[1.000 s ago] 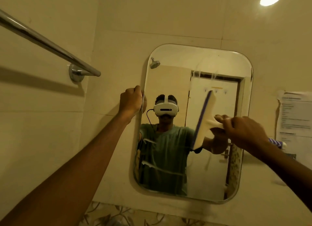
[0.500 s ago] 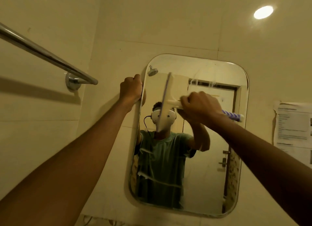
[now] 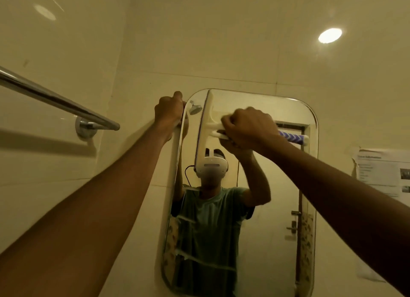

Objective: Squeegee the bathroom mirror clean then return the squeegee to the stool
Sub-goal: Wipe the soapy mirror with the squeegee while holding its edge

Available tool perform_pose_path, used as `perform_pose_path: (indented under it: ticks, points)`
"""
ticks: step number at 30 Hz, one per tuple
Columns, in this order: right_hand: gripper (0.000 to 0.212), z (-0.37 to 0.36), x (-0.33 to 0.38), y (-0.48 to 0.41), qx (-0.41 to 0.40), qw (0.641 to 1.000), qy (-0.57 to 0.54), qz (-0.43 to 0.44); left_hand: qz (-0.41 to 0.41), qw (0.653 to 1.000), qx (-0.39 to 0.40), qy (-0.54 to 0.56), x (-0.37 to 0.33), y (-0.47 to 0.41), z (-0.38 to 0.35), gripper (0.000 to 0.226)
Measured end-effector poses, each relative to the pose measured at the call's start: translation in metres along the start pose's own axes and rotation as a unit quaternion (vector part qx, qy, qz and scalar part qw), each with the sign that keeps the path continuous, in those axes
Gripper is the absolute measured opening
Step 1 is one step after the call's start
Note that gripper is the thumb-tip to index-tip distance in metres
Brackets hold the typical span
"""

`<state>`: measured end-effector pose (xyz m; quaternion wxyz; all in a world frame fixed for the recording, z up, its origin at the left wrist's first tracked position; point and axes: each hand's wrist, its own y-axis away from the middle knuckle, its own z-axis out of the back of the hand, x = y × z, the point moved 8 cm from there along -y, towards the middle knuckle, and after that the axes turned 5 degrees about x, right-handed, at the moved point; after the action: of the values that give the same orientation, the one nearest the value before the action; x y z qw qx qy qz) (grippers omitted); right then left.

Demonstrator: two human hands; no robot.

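My right hand (image 3: 248, 128) clamps the squeegee (image 3: 205, 128), blade upright at the mirror (image 3: 277, 208)'s upper-left; my left hand (image 3: 169, 112) grips the edge.

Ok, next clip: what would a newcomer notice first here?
Two bare arms reach up to the wall mirror. The right hand grips a white squeegee held upright near the mirror's top left, and the left hand clasps the mirror's left edge. A chrome towel bar crosses the left wall.

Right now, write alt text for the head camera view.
A right hand holds a squeegee upright against the top left of a wall mirror, while the left hand grips the mirror's left edge. A towel bar is at left.
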<state>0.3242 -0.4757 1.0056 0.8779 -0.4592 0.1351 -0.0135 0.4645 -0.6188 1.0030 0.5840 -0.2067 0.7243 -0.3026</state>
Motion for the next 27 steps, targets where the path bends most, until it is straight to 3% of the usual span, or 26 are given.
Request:
perform_pose_path:
  ticks: [2,6,12,18,23,27]
  points:
    - [0.046,0.0,-0.001,-0.017,-0.019,1.0,0.0,-0.017,-0.002,1.0,-0.004,-0.01,0.0,-0.004,-0.001,0.041]
    - [0.039,0.006,-0.049,0.004,0.019,0.999,0.022,-0.043,-0.012,0.999,-0.025,-0.036,0.007,-0.009,0.0,0.043]
    - [0.047,0.019,-0.154,0.059,-0.009,0.976,-0.037,-0.217,-0.047,0.994,-0.047,-0.082,0.006,-0.013,-0.005,0.036]
    - [0.064,0.03,-0.11,0.032,-0.006,0.985,-0.088,-0.149,-0.101,0.979,-0.076,-0.159,0.0,-0.012,-0.003,0.042]
    - [0.023,0.024,-0.081,0.017,0.004,0.988,-0.125,-0.093,-0.102,0.977,-0.075,-0.171,0.0,-0.012,-0.004,0.043]
    - [0.024,0.016,-0.1,0.044,-0.026,0.978,-0.154,-0.138,-0.107,0.976,-0.07,-0.178,0.001,-0.011,-0.006,0.044]
